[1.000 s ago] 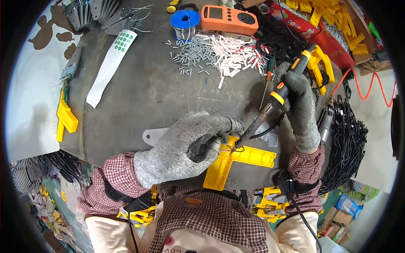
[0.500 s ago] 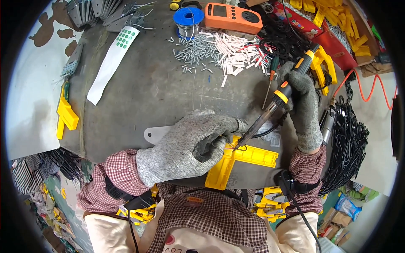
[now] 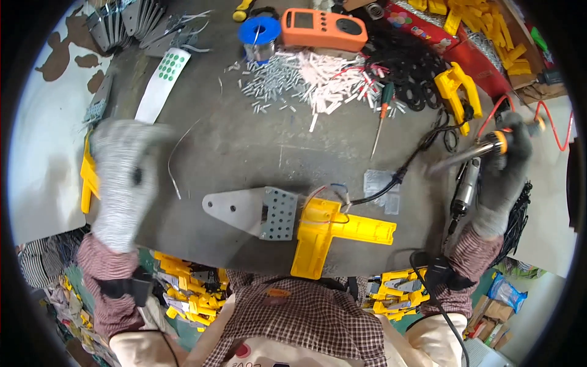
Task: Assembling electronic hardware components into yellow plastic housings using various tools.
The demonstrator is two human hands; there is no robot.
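My gloved left hand [image 3: 122,180] is over the left side of the table, between the white strip with green dots [image 3: 156,88] and a yellow-handled piece [image 3: 89,174]. It is smeared by motion, and its fingers cannot be made out. At the far right my gloved right hand [image 3: 509,165] is wrapped round a soldering iron [image 3: 468,154], its tip blurred and pointing left. Between the hands lies a yellow plastic handle shell [image 3: 315,235] with thin wires and a black cable at its top. Beside it is a grey metal blade [image 3: 235,208] with a perforated plate [image 3: 281,214].
A blue solder spool [image 3: 259,37], an orange meter [image 3: 324,29], loose screws [image 3: 272,79] and white sleeves [image 3: 333,79] occupy the back. A screwdriver [image 3: 383,113] and another yellow shell [image 3: 458,95] lie right of these. A metal air tool [image 3: 466,189] sits near my right hand.
My left hand has left the yellow shell and swung to the left. My right hand has carried the soldering iron right, away from the shell. The blade and perforated plate are now uncovered.
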